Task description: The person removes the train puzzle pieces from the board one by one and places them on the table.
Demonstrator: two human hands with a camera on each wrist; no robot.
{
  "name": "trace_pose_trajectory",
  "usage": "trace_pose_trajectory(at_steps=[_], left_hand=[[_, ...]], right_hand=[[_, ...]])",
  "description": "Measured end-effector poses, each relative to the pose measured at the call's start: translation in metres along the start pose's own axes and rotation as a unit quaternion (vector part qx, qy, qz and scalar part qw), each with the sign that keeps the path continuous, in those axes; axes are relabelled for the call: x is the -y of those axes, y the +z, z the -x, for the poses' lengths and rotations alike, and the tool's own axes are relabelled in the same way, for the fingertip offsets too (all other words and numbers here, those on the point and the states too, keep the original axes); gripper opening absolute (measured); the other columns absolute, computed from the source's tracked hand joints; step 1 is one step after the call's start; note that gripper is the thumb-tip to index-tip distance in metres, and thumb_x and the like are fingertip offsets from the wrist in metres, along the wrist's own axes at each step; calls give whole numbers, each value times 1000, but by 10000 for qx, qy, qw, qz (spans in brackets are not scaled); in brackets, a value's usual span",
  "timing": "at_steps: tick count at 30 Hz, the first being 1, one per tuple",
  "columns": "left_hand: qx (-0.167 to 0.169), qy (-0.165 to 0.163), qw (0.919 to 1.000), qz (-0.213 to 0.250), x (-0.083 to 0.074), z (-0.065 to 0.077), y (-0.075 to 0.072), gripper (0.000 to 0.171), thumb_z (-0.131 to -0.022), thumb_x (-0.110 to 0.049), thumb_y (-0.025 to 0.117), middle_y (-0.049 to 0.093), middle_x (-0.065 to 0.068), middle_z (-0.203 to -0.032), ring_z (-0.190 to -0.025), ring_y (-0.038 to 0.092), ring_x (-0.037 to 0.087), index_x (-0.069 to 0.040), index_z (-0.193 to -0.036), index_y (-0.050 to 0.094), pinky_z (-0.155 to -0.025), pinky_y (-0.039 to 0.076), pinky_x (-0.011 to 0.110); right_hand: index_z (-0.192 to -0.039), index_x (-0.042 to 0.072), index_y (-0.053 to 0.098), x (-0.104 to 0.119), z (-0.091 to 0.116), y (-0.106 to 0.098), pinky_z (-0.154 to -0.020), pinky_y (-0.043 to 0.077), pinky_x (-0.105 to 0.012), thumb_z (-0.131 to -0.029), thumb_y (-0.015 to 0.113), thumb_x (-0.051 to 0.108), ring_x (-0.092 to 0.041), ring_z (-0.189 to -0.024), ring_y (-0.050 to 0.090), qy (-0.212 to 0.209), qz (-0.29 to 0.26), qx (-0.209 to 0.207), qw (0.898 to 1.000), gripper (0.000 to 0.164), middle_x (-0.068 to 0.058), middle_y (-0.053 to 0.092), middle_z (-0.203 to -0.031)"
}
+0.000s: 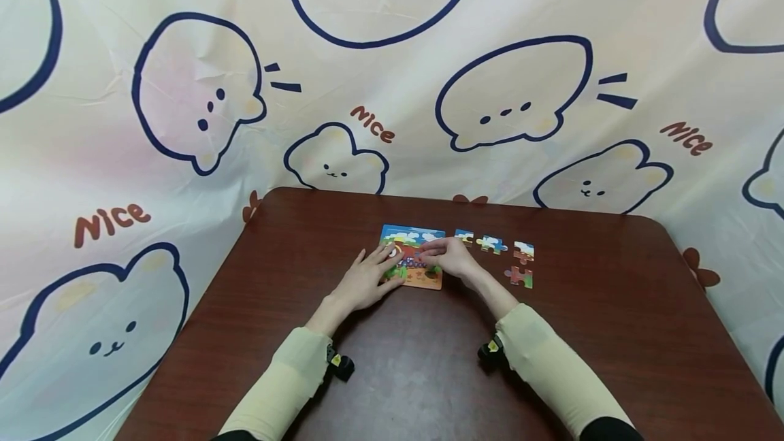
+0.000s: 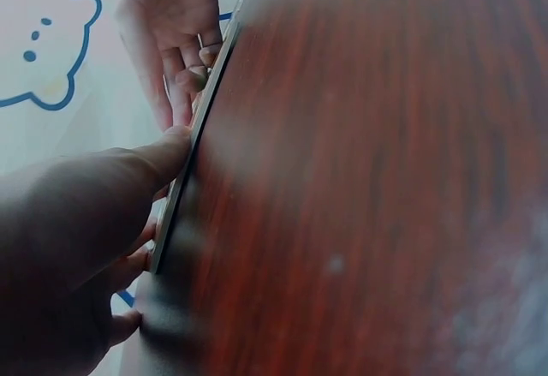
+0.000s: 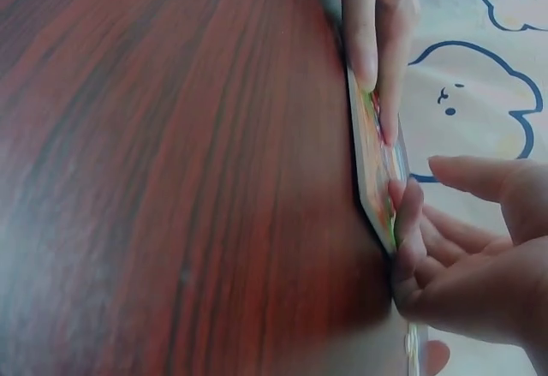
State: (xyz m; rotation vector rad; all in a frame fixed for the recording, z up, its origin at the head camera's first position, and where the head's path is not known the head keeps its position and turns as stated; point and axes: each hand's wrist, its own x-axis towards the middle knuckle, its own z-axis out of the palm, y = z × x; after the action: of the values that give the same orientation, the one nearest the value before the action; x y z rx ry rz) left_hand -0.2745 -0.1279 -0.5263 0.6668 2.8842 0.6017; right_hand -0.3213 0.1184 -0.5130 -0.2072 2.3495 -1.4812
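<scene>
- Pale yellow-green sleeves (image 1: 566, 373) nearest the camera, both forearms reaching forward over the table; black fabric (image 1: 609, 429) at the sleeves' lower ends.
- Black wrist devices (image 1: 340, 363) on the inner side of each wrist, just below the hands.
- Left hand (image 1: 363, 282): fingers straight and spread, lying over the left part of the puzzle board; thumb at the board's near edge in the left wrist view.
- Right hand (image 1: 452, 257): reaches over the board's right part, fingers pointing left, some bent down to the surface. Cannot tell if a piece is pinched; fingertips overlap in the right wrist view.
- Puzzle board (image 1: 422, 281): flat on the table, between and under both hands. Blue sky and white clouds along the far edge, orange strip along the near edge, red and green in the middle; centre partly covered by fingers.
- Loose puzzle pieces (image 1: 491, 244): four, right of the board. Three in a rough row, leftmost just beyond the right hand; the fourth, brown and green, just below the rightmost.
- Table (image 1: 404, 373): dark reddish-brown, wood grain, rounded far corners.
- Backdrop cloth (image 1: 398, 87): cream, blue-outlined cartoon animals, brown "Nice" lettering.
</scene>
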Motion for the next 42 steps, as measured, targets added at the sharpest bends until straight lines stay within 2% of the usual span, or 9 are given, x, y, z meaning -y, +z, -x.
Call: trace_pose_trajectory(at_steps=[7,10,15,19,23,29,36,42], left_hand=[[-24,26,10000,-57,0,0,1,65,-113,-50,58,32,7,-182,-172,25,32,-20,-170,45,-138,19,67],[-61,31,10000,-55,0,0,2,65,-113,-49,58,32,8,-182,-172,25,33,-20,-169,46,-137,19,68],[-102,38,9999,-41,0,-1,2,65,-113,-49,58,33,8,-182,-172,26,33,-19,-169,47,-137,19,68],[-118,36,9999,-30,-1,-1,1,65,-113,-49,59,33,9,-182,-172,26,33,-18,-169,47,-137,20,68],[-115,27,9999,-16,-1,0,1,65,-113,-48,59,33,9,-181,-171,26,33,-18,-168,48,-137,20,69],[-86,14,10000,-23,-2,0,1,65,-112,-48,60,33,9,-182,-172,26,33,-18,-168,48,-136,21,69],[-155,32,9999,9,-1,0,2,63,-112,-46,61,35,11,-181,-171,27,34,-17,-167,50,-136,22,70],[-132,-4,9999,24,-1,0,3,64,-112,-47,61,34,10,-181,-171,26,33,-18,-168,49,-136,21,69]], right_hand=[[-143,-7,68,6,0,12,-99,65,-44,-103,76,9,-39,-120,74,110,-116,-204,9997,44,-26,77,-126],[-142,-9,68,6,-1,18,-90,66,-38,-100,77,2,-38,-114,75,103,-221,-385,9990,44,-26,78,-121],[-139,-5,71,3,-1,23,-79,61,-29,-98,76,-2,-33,-107,76,91,-370,-652,9971,41,-21,78,-115],[-139,-2,71,2,3,26,-81,60,-31,-99,75,-2,-34,-108,75,-38,-431,-800,9959,40,-22,78,-116],[-138,-1,70,0,5,29,-88,62,-38,-100,76,-1,-36,-110,75,-145,-392,-911,9950,39,-22,79,-115],[-136,0,70,-4,3,33,-79,60,-29,-98,78,-2,-35,-105,76,-134,-581,-1021,9930,39,-22,81,-110],[-134,1,71,-4,2,36,-84,62,-32,-98,79,1,-26,-99,78,-102,-544,-1144,9919,37,-19,83,-110],[-134,2,72,-4,2,37,-73,57,-23,-99,78,1,-16,-85,75,-125,-575,-1179,9913,36,-20,83,-111]])
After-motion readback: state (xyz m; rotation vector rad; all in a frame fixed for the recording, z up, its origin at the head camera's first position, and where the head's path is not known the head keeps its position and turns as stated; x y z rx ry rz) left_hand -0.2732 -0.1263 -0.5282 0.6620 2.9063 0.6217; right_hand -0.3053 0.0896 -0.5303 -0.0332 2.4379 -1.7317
